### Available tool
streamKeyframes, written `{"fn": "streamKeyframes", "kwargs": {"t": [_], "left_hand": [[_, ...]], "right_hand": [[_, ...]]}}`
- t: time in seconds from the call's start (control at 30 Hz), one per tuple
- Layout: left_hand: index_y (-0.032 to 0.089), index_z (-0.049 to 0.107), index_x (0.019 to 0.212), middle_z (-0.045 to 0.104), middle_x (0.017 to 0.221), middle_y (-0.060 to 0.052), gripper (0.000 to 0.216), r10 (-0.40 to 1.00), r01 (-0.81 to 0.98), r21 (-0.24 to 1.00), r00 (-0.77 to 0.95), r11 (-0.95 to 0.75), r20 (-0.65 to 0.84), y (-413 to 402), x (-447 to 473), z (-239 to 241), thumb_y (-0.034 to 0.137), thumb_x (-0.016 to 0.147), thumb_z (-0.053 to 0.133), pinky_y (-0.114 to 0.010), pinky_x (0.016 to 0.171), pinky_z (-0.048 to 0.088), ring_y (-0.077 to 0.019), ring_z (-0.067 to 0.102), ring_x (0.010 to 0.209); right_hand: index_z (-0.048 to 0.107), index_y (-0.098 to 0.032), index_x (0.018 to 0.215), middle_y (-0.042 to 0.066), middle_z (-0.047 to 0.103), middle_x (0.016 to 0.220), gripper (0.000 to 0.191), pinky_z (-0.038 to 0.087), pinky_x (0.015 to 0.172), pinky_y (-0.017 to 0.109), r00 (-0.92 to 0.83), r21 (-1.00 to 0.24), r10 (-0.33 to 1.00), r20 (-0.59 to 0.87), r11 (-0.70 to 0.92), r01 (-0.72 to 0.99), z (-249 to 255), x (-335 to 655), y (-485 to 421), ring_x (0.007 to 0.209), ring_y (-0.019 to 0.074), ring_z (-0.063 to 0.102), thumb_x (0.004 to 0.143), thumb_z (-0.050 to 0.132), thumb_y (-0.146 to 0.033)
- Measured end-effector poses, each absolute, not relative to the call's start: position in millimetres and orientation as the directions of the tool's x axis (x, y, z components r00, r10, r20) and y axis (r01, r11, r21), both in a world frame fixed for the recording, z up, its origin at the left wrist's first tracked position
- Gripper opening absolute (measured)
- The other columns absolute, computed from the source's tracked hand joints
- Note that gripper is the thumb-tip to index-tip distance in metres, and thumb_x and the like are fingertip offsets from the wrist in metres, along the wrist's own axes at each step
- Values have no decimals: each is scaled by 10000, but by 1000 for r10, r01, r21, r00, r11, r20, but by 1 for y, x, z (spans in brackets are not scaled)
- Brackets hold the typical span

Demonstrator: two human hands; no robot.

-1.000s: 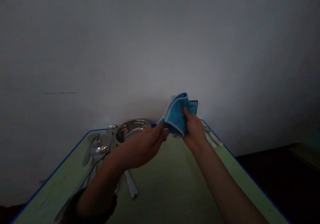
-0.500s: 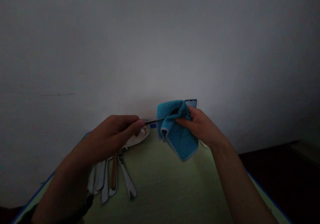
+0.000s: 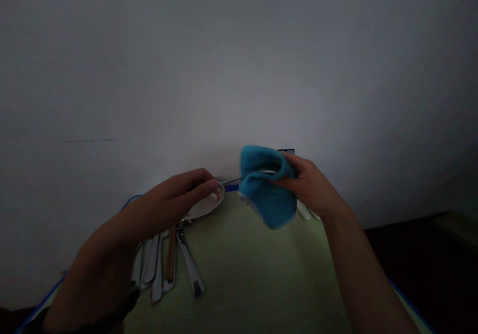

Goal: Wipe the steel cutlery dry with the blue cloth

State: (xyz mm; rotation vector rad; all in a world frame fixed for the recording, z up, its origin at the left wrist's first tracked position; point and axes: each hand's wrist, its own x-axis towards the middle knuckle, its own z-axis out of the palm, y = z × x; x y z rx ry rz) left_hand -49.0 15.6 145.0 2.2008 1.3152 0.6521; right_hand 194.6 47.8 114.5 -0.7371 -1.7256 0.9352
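Note:
My left hand (image 3: 175, 202) pinches the thin metal handle of a utensil (image 3: 231, 180) and holds it level above the table. The utensil's far end is hidden inside a blue cloth (image 3: 266, 187). My right hand (image 3: 308, 184) is closed round that cloth, which is wrapped about the utensil's head. Both hands hover over the far part of the pale green table (image 3: 246, 279).
Several pieces of cutlery (image 3: 168, 262) lie side by side on the table below my left hand. A shiny metal dish (image 3: 205, 207) sits at the table's far edge against the grey wall. A dark phone-like object (image 3: 287, 151) stands behind the cloth. White utensils (image 3: 304, 209) lie at the right.
One second ago both hands met at the cloth. My left hand has since drawn back to the left, baring the utensil's handle, and my right hand has turned the cloth round the utensil's head.

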Motion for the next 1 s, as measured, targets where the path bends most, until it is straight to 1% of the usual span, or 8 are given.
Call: {"fn": "streamKeyframes", "kwargs": {"t": [0.13, 0.23, 0.37, 0.57, 0.67, 0.77, 0.87, 1.0], "left_hand": [[198, 509, 859, 463, 673, 39, 271, 894, 617, 682, 430, -393, 127, 14, -52, 145, 435, 874, 379, -192, 496, 376, -108, 437, 572], [197, 477, 881, 441, 669, 44, 231, 896, 628, 660, 410, -412, 170, 14, -55, 145, 414, 873, 398, -180, 468, 354, -99, 412, 552], [191, 482, 876, 460, 674, 39, 208, 877, 646, 610, 439, -459, 195, 14, -54, 146, 383, 876, 403, -189, 505, 372, -103, 440, 581], [193, 584, 825, 578, 707, 9, 268, 836, 669, 536, 530, -514, 140, 11, -46, 147, 357, 874, 378, -224, 578, 415, -131, 529, 635], [198, 615, 856, 636, 775, -5, 255, 844, 699, 502, 519, -510, 135, 9, -45, 149, 335, 859, 400, -235, 618, 427, -148, 565, 686], [200, 618, 886, 660, 817, -7, 260, 846, 706, 495, 517, -507, 129, 9, -45, 153, 337, 865, 397, -240, 645, 429, -154, 584, 717], [193, 617, 860, 656, 784, -2, 281, 842, 711, 483, 526, -511, 117, 8, -43, 158, 338, 877, 377, -243, 646, 424, -147, 587, 698], [176, 625, 801, 629, 695, -3, 315, 845, 749, 407, 518, -523, 133, 4, -35, 164, 340, 873, 365, -244, 608, 408, -141, 562, 626]], "right_hand": [[618, -284, 961, -37, 662, 937, 319, 475, 774, 273, -346, -900, 832, 433, 377, -220, 114, 194, 43, 846, 132, 608, 658, 700, -228], [630, -271, 930, -28, 672, 886, 303, 484, 747, 275, -403, -909, 830, 386, 268, -319, 113, 192, 41, 771, 127, 622, 641, 714, -304], [637, -252, 886, -10, 682, 841, 253, 498, 727, 304, -349, -927, 887, 303, 190, -323, 112, 189, 42, 732, 143, 635, 674, 670, -386], [626, -219, 908, 24, 690, 817, 306, 511, 651, 318, -256, -938, 927, 274, 199, -285, 112, 181, 44, 689, 169, 643, 689, 637, -433], [631, -198, 866, 29, 684, 786, 308, 497, 615, 303, -264, -963, 929, 260, 229, -141, 113, 178, 43, 647, 163, 628, 672, 652, -435], [625, -186, 805, 20, 658, 726, 326, 444, 552, 261, -229, -925, 920, 317, 354, 139, 115, 175, 42, 614, 148, 591, 718, 575, -496], [537, -179, 594, -15, 546, 547, 408, 337, 496, 233, -216, -743, 865, 452, 499, 446, 117, 170, 42, 521, 109, 491, 787, 455, -529], [378, -189, 476, -41, 401, 452, 478, 242, 476, 245, -189, -562, 798, 572, 549, 618, 119, 167, 41, 438, 79, 348, 832, 381, -507]]}}
